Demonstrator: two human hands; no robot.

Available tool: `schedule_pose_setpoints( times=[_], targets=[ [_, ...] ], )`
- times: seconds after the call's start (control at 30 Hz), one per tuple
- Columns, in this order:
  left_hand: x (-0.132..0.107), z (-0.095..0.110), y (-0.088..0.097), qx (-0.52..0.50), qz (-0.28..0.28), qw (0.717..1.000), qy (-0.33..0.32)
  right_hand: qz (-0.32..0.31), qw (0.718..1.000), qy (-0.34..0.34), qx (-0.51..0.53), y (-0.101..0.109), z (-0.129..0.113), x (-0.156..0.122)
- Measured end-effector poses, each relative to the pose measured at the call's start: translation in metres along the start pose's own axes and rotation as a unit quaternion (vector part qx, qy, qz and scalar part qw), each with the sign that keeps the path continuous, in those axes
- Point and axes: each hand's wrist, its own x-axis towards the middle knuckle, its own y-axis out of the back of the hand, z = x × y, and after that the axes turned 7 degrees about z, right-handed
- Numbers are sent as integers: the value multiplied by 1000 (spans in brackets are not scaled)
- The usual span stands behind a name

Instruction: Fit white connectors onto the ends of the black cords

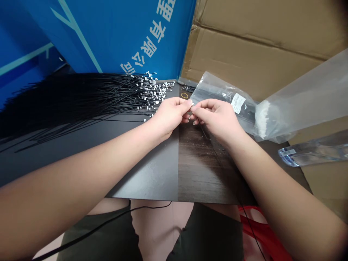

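My left hand (170, 115) and my right hand (216, 117) meet fingertip to fingertip over a dark board (152, 170) on my lap. Both pinch something small at the end of a thin black cable (217, 154). That cable runs from my right hand down past the board's near edge. Left of my hands lies a big heap of black cables (67, 99) with small white connectors (152, 90) at their ends. Just behind my hands lies a clear plastic bag (225, 96) with a white label.
A blue printed panel (122, 36) stands behind the heap, and a cardboard box (258, 47) rises at the back right. More clear plastic bags (304, 105) lie at the right. A red bag (261, 232) sits below the board by my right knee.
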Motion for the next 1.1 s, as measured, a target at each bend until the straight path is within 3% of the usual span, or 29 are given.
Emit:
schedule_pose_setpoints(
  times=[0.13, 0.37, 0.77, 1.1],
  targets=[
    [0, 0, 1, 14, 1, 1000, -8, -4, 1000, -13, 15, 0, 0, 1],
    [-2, 1, -1, 22, 18, 1000, -4, 5, 998, 49, -47, 3, 0, 0],
    [0, 0, 1, 16, -11, 1000, -15, 12, 992, 54, -111, 6, -5, -1],
    [-1, 1, -1, 0, -2, 1000, 4, 23, 993, 74, -87, 5, -1, 0]
  ],
)
